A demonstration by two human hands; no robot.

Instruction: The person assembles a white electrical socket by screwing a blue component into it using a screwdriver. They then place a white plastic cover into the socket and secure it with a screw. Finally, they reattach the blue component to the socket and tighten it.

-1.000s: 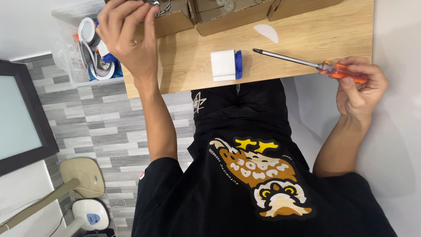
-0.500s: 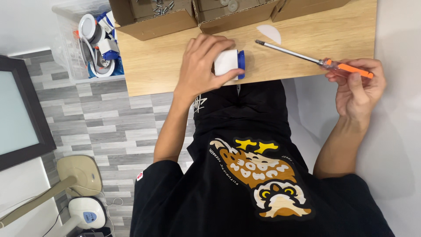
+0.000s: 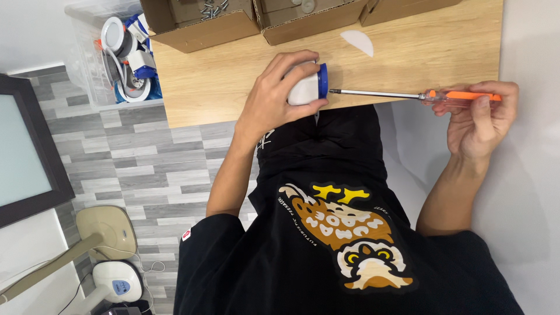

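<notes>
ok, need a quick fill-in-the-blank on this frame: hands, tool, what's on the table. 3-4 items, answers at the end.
1. The right hand holds a screwdriver with an ______ handle.
2. The left hand grips a white part with a ______ end cap.
3. The screwdriver's tip points at the ______ end of the white part.
4. Cardboard boxes stand along the far edge of the ______ table.

Missing words: orange; blue; blue; wooden

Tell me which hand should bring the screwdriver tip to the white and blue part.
Right. The right hand already grips the orange-handled screwdriver, whose tip points at the blue end of the white and blue part. The left hand is busy steadying that part at the table edge.
</notes>
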